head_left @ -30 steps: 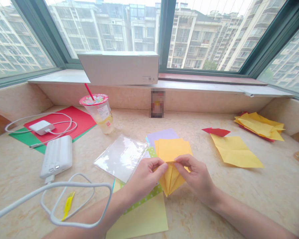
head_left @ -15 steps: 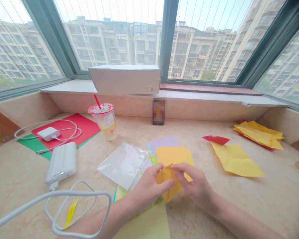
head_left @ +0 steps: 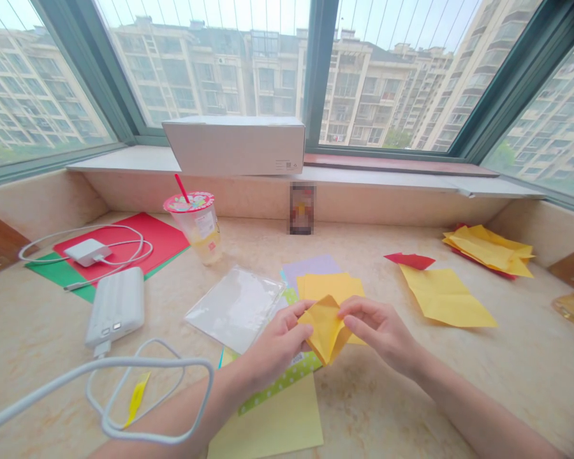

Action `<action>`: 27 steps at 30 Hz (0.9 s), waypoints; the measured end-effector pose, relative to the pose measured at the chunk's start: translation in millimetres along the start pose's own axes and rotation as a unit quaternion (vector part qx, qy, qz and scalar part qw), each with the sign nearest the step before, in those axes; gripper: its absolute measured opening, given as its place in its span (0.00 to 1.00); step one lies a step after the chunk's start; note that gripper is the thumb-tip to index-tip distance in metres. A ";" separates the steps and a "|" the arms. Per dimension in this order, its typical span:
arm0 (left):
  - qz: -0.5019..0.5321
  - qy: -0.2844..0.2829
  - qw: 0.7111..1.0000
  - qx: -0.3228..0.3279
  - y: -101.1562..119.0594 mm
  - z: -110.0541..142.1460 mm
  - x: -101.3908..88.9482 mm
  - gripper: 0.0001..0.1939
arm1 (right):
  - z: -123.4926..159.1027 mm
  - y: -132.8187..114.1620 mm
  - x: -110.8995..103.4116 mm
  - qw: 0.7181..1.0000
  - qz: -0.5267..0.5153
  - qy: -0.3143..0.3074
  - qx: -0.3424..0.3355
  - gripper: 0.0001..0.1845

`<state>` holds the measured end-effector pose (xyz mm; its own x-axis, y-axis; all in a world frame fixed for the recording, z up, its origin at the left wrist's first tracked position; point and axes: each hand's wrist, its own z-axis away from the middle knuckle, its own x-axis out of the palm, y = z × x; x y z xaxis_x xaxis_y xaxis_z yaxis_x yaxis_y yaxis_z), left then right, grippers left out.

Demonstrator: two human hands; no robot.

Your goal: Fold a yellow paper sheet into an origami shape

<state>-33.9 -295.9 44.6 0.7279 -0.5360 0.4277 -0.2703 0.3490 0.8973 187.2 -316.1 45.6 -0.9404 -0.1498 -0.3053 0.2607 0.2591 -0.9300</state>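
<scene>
L hand pinches a folded yellow origami paper firmly w/ thumb and fingers, held above front-middle of beige marble sill top. R hand is half open, fingers at paper's right side; cannot tell if it grasps. Paper is just right of green polka-dot paper sheet, in front of loose orange-yellow square paper sheets; clear plastic sleeve lies to the left.
</scene>
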 end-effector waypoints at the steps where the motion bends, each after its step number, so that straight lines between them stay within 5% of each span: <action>1: 0.008 -0.004 1.000 0.000 1.1 -0.1 1.2 0.19 | 0.0 -0.1 -1.0 1.000 -0.018 0.001 0.005 0.13; 7: 0.022 0.014 1.000 0.013 1.8 -2.4 2.1 0.19 | -1.1 1.7 -2.4 0.995 -0.088 -0.015 0.034 0.11; 12: 0.038 0.052 0.997 0.038 4.6 -3.0 -0.6 0.28 | 1.2 2.2 6.9 0.991 -0.102 0.062 0.065 0.14; 20: 0.042 -0.004 0.998 0.056 10.5 -4.3 0.5 0.21 | 3.2 -0.7 14.0 0.986 -0.133 0.057 0.082 0.18; 27: -0.126 0.017 0.987 0.101 7.7 -1.7 -0.5 0.19 | 5.5 1.7 13.0 0.998 0.063 0.026 -0.003 0.25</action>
<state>-35.2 -291.6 51.1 0.8082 -0.5580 0.1883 -0.1961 0.0465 0.9795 176.6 -322.9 39.0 -0.9102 -0.0655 -0.4090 0.3768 0.2792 -0.8832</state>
